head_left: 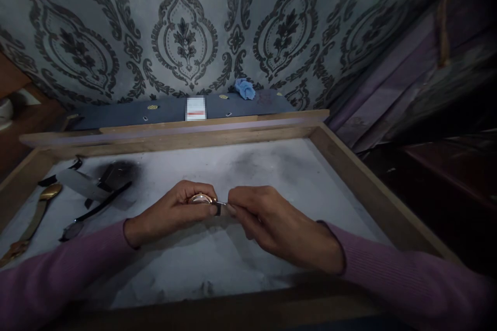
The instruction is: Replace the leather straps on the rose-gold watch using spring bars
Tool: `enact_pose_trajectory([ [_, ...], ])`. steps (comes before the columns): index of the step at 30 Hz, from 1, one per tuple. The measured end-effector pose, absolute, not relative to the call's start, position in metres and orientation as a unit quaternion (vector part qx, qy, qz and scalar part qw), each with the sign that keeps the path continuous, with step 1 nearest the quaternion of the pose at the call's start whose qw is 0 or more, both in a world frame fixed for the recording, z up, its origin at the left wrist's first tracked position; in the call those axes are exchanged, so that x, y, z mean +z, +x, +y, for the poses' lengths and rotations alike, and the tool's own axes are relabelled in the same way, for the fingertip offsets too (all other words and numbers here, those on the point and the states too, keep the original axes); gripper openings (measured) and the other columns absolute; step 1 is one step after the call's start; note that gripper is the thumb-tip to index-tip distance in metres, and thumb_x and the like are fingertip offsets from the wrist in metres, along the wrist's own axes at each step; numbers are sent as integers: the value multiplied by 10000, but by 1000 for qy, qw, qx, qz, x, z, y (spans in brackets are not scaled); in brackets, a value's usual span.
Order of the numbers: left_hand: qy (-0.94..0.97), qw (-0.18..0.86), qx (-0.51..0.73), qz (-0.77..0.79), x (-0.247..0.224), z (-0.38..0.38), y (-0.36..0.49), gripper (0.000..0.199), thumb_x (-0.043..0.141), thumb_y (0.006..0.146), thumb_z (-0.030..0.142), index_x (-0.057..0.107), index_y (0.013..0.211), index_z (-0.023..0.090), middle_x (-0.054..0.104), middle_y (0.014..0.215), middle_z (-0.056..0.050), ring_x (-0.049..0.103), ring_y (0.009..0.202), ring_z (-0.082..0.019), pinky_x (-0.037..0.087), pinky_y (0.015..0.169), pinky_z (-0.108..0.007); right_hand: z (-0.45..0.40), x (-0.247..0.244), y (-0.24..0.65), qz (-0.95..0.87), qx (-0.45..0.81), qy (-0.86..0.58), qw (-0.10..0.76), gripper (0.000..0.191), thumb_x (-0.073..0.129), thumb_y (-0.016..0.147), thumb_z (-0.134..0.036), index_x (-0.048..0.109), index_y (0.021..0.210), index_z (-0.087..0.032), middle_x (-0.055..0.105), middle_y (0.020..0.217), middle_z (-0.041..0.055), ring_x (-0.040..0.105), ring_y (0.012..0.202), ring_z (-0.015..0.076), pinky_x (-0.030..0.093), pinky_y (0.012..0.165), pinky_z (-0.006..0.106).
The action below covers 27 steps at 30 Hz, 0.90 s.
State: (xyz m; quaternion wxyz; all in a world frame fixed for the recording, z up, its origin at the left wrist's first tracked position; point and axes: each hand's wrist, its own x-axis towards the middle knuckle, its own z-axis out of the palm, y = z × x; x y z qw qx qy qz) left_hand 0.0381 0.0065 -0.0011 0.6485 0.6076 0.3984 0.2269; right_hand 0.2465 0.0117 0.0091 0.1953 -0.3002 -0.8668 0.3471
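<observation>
My left hand is closed around a gold-rimmed wristwatch, held just above the white bottom of the wooden tray. Its thumb lies along the near side of the case. A short dark piece, perhaps a strap end, shows at the case's right edge. Between the fingertips of my right hand is a thin metal tool, whose tip meets the watch's right side by the left thumb. The right fingers cover most of the tool, so its exact kind cannot be made out.
The wooden tray has raised sides. At its left lie a gold wristwatch, a black-strapped watch and a grey flat piece. Behind are a crumpled blue cloth and a small white card by the patterned wall.
</observation>
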Motion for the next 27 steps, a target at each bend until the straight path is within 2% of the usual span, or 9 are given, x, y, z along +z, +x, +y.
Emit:
enact_pose_trajectory([
  [12, 613, 649, 222, 392, 0, 7, 39, 210, 553, 835, 280, 515, 673, 153, 322, 580, 67, 255, 538, -83, 207, 508, -229, 12, 11, 247, -870, 353, -293, 182, 287, 378, 909, -121, 348, 634, -196, 455, 553, -35, 403, 494, 83, 313, 490, 218],
  [18, 608, 663, 208, 385, 0, 7, 38, 208, 562, 845, 301, 533, 709, 147, 306, 582, 71, 252, 538, -81, 199, 501, -228, 14, 13, 247, -876, 351, -294, 150, 273, 385, 895, -96, 349, 642, -193, 463, 565, -31, 405, 496, 79, 310, 491, 214],
  [27, 602, 671, 202, 382, -1, 5, 39, 191, 560, 843, 297, 552, 735, 139, 312, 591, 70, 252, 544, -81, 209, 506, -223, 13, 15, 248, -880, 335, -305, 138, 258, 398, 827, -30, 320, 643, -194, 431, 589, -36, 384, 510, 76, 267, 498, 220],
])
